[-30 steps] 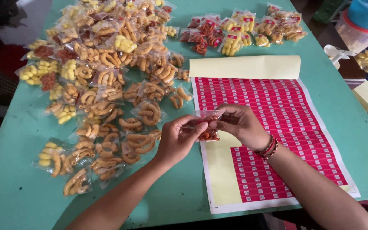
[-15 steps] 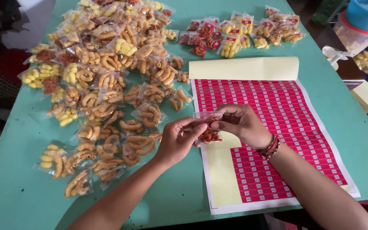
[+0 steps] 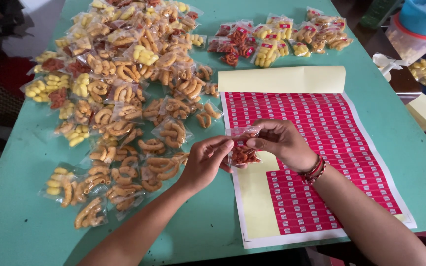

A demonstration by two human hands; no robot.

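**Both hands on a small snack packet above a sticker sheet**

The left hand and the right hand meet over the near middle of the green tabletop. Between them is a small clear packet of reddish-brown snacks, held upright just above the sticker sheet. The grip of the right hand is narrow, thumb and forefinger pinched on the packet's top edge; the grip of the left hand is likewise narrow, fingertips closed on the packet's left upper edge. Whether a sticker is already on the packet cannot be told, since the fingers cover its top.

The sticker sheet carries rows of small red labels; its yellow backing shows bare at the near left, and the peeled cover is folded back at the far end. A beaded bracelet sits on the right wrist.

To the left lies a loose pile of clear packets of curled orange and yellow snacks. A row of packets with red labels on top lies beyond the sheet. A blue lidded tub stands at the far right, off the tabletop.
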